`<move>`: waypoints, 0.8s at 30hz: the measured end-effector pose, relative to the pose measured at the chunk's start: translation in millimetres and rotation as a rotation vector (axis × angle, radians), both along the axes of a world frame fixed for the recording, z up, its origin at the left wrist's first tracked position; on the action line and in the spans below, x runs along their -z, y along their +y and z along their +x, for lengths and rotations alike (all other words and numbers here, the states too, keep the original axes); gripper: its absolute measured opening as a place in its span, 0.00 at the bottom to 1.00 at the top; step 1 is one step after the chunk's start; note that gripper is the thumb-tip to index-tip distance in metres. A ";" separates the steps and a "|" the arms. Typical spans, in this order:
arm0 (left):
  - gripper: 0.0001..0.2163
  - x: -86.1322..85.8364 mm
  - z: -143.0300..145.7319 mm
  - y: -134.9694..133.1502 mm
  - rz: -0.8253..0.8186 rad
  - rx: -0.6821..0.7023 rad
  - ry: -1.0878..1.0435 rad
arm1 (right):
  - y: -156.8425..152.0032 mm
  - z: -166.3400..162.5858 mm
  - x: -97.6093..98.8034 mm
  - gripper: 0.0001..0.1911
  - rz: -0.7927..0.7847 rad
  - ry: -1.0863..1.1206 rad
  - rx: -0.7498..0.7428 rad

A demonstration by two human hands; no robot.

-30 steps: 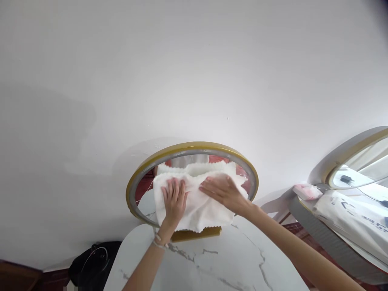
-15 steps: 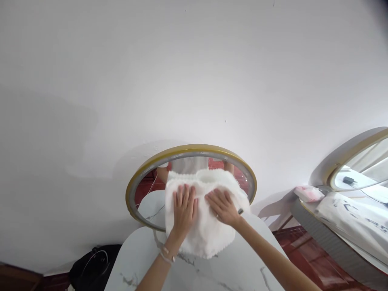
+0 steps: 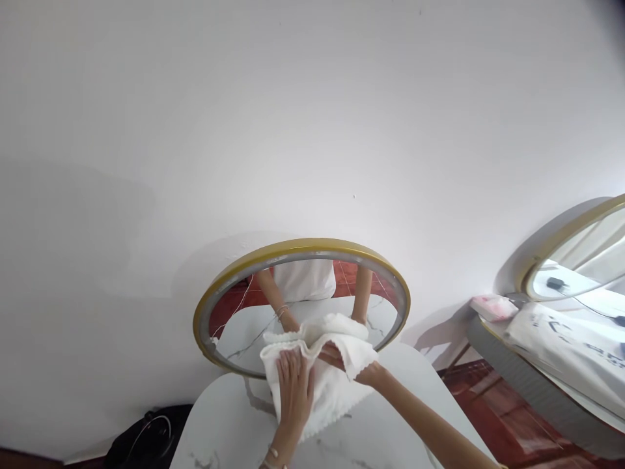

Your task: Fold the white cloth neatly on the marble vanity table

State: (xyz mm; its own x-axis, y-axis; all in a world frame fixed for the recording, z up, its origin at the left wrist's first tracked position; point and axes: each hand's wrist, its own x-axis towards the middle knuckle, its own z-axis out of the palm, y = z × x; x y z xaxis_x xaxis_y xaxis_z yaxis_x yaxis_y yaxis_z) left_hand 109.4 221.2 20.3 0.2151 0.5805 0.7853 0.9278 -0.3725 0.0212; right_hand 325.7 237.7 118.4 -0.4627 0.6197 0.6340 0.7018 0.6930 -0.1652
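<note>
Left hand [image 3: 294, 397] lies flat on the white cloth [image 3: 325, 397], grip wide and uncurled, over the bench [image 3: 385, 433] at the mirror's [image 3: 254, 319] lower rim! Right hand [image 3: 334, 355] sits under a fold (its grip, I can't tell); rightward, white fabric [image 3: 547, 335] bears dark lettering, unreadable.

I get soft, mostly even light on the wall [image 3: 312, 130], a broad grey shadow [image 3: 73, 228] at nine o'clock, a darkened corner [image 3: 616, 16] at two, and a side mirror [image 3: 586, 260] stretched at three.
</note>
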 end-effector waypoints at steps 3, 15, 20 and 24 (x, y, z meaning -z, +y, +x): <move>0.22 -67.3 8.7 26.3 0.117 0.010 -0.034 | 4.8 2.1 -28.4 0.25 0.217 -0.220 -0.036; 0.23 -306.5 128.8 49.5 0.195 0.428 0.190 | 11.1 63.8 -129.5 0.28 0.492 0.291 0.606; 0.23 -291.7 166.3 45.0 0.077 0.541 0.333 | 16.7 74.8 -90.2 0.22 0.203 0.629 0.608; 0.24 -261.7 178.1 39.0 -0.096 0.735 0.410 | 14.7 70.5 -55.5 0.26 0.181 0.691 0.728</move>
State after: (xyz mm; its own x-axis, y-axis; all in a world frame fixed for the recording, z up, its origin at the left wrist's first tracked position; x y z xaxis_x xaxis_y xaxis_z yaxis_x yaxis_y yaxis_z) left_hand 287.5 260.1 282.0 0.8207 0.2419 0.5176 0.3918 -0.8976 -0.2018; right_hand 396.1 252.3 173.9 0.4914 0.4728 0.7315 0.7534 0.1907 -0.6293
